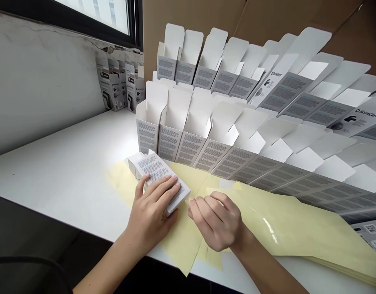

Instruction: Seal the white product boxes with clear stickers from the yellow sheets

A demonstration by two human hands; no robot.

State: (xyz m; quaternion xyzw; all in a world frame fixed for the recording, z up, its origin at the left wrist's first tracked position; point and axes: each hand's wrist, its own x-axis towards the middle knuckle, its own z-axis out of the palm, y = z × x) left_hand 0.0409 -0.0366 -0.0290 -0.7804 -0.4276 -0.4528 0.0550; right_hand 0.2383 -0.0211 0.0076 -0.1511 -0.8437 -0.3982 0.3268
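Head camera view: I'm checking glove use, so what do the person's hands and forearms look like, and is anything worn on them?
The left hand and right hand are bare, with no gloves, rings or bands visible, and the fingernails are short. The left forearm and right forearm show no sleeves or watch.

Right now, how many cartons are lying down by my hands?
1: a white printed carton under your left hand, on the yellow sheet, beside your right hand. Others may be hidden beneath your hands.
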